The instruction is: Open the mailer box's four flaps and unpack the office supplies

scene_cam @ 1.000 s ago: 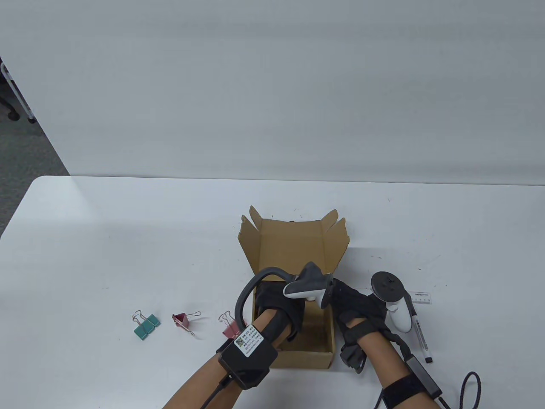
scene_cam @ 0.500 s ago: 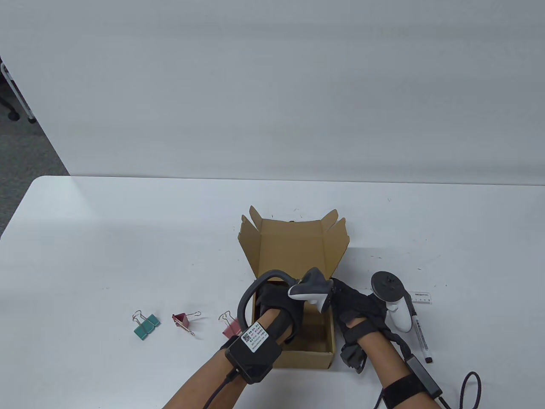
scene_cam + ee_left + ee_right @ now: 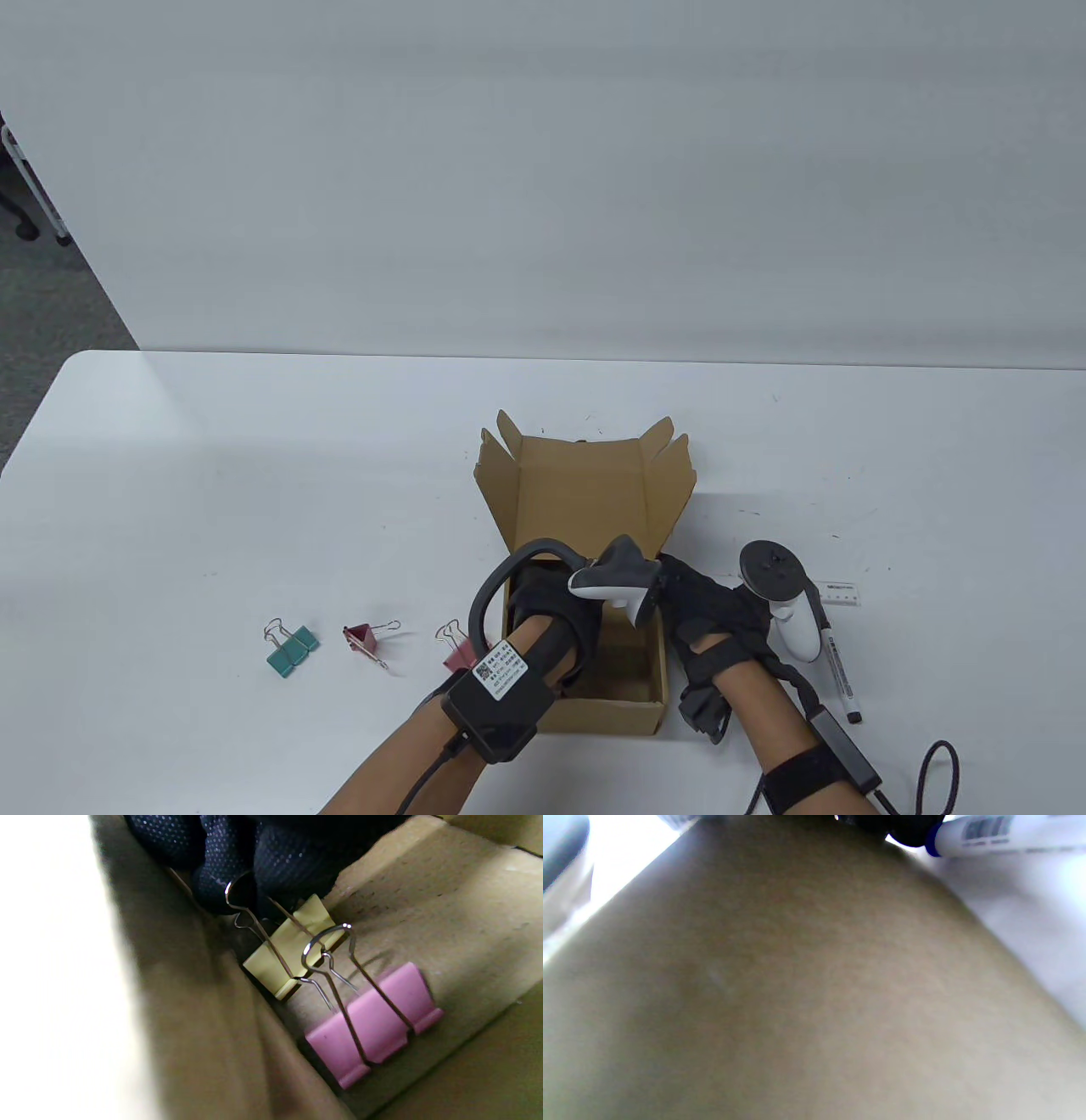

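Observation:
The brown mailer box (image 3: 602, 717) stands open at the table's front, its lid and flaps upright behind. My left hand (image 3: 551, 611) reaches down into it. In the left wrist view its fingertips (image 3: 220, 887) pinch the wire handle of a yellow binder clip (image 3: 292, 946) on the box floor (image 3: 445, 921), against the wall. A pink binder clip (image 3: 373, 1027) lies right beside it. My right hand (image 3: 700, 607) holds the box's right outer wall, which fills the right wrist view (image 3: 797, 984).
On the table left of the box lie a teal clip (image 3: 291, 649), a dark red clip (image 3: 365, 638) and a pink clip (image 3: 458, 652). A white marker (image 3: 836, 671) and a small ruler (image 3: 840, 592) lie to the right; the marker also shows in the right wrist view (image 3: 988, 832).
My left wrist has shifted slightly down and to the left while the hand stays in the box. The right hand and the box have not moved.

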Demonstrator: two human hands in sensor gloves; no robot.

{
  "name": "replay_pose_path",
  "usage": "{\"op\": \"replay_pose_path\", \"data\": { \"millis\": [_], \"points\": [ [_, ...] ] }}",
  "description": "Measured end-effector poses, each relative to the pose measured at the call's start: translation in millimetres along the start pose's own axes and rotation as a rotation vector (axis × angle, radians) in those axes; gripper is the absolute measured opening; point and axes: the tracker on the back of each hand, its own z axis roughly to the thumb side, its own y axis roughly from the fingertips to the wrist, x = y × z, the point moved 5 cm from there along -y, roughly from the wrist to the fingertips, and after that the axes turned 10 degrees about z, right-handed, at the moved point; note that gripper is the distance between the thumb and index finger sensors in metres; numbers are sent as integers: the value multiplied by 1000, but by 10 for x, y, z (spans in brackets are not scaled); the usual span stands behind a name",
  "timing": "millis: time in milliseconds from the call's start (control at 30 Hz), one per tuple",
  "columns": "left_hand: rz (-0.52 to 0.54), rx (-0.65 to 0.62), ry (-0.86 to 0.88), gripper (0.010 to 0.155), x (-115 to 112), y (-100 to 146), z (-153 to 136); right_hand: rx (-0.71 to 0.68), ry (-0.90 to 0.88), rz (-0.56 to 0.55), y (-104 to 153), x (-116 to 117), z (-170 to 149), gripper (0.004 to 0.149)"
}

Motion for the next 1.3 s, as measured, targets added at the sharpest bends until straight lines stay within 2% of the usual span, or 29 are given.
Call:
{"op": "replay_pose_path", "data": {
  "millis": [367, 633, 867, 1067, 1300],
  "points": [
    [40, -29, 8, 52, 35, 66, -17, -1, -1, -1, 3, 0, -3, 70],
    [126, -58, 67, 52, 199, 237, -137, -2, -1, -2, 3, 3, -4, 69],
    [224, -75, 149, 51, 395, 580, -332, -3, -1, -2, 3, 2, -5, 70],
    [309, -92, 286, 51, 575, 971, -630, -3, -1, -2, 3, 2, -5, 70],
    [341, -36, 327, 52, 519, 1370, -1003, -3, -1, -2, 3, 2, -5, 70]
  ]
}}
